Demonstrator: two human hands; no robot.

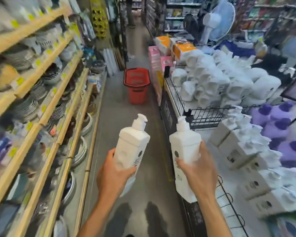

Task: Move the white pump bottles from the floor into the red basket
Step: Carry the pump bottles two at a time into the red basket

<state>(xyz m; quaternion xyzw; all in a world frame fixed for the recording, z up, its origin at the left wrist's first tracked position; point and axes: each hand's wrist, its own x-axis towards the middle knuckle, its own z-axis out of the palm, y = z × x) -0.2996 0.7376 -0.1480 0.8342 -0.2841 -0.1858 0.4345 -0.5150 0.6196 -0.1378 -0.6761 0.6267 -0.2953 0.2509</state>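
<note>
I stand in a shop aisle with a white pump bottle in each hand. My left hand (114,177) grips the lower part of one white pump bottle (132,146), which tilts slightly right with its pump on top. My right hand (197,173) grips the second white pump bottle (184,144), held upright. The red basket (137,86) stands on the grey floor farther down the aisle, ahead of both hands, its black handle lying across its near rim.
Wooden shelves (41,93) of plates and bowls line the left side. On the right, a low display with a black wire fence (203,115) holds several white pump bottles, white jugs and purple bottles. Pink and orange boxes (161,57) stand beside the basket. A fan (217,21) stands behind.
</note>
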